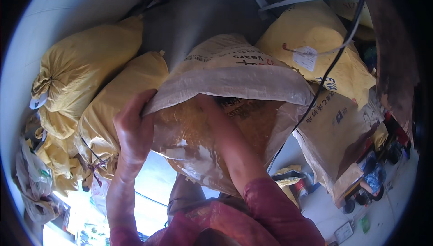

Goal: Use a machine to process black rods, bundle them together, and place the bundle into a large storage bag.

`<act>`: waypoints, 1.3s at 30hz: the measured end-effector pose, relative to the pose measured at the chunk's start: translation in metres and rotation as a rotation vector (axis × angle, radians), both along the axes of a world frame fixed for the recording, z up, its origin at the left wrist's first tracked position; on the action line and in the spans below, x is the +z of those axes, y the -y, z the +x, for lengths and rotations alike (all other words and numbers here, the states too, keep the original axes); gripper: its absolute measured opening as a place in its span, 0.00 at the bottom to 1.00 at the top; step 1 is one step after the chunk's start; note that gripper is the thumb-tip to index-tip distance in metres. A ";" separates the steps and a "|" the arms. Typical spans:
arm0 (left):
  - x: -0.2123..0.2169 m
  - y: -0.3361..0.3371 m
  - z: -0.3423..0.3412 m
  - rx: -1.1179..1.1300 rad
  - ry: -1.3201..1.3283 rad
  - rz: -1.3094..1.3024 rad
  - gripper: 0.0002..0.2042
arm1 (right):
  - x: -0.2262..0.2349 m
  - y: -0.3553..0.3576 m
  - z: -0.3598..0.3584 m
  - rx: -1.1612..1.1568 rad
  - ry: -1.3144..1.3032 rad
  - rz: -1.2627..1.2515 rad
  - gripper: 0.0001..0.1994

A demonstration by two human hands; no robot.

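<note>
A large beige woven sack (234,72) with dark printing stands open in front of me, its rim folded back. My left hand (133,126) grips the left edge of that rim and holds the mouth apart. My right forearm (228,140) reaches down into the sack's opening; the right hand itself is hidden inside, so what it holds does not show. The sack's inner wall (189,133) looks brownish and translucent. Both arms wear dark red sleeves pushed up.
Tied yellow sacks (85,65) are piled at the left, another yellow sack (315,43) with a white tag lies behind at the right. A black cable (336,61) hangs across. A brown paper sack (336,128) leans at the right above a wheeled cart (356,196).
</note>
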State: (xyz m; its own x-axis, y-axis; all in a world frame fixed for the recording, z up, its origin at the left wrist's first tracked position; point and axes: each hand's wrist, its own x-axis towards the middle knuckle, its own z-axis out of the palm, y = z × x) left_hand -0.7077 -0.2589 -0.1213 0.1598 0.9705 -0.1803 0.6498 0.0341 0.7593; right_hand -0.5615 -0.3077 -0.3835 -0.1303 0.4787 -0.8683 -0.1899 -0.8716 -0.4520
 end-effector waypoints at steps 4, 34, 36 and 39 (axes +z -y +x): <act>0.003 0.007 0.016 -0.132 -0.017 -0.049 0.14 | -0.013 0.018 -0.018 0.218 0.571 0.250 0.26; 0.000 0.013 0.030 0.112 -0.064 0.004 0.08 | 0.018 0.061 0.094 0.806 1.362 0.523 0.26; 0.008 0.014 0.034 0.110 -0.076 -0.023 0.08 | 0.041 0.065 0.090 0.689 1.191 0.381 0.21; 0.011 0.006 0.027 -0.006 -0.205 0.079 0.14 | 0.154 0.047 0.064 0.801 0.993 0.398 0.14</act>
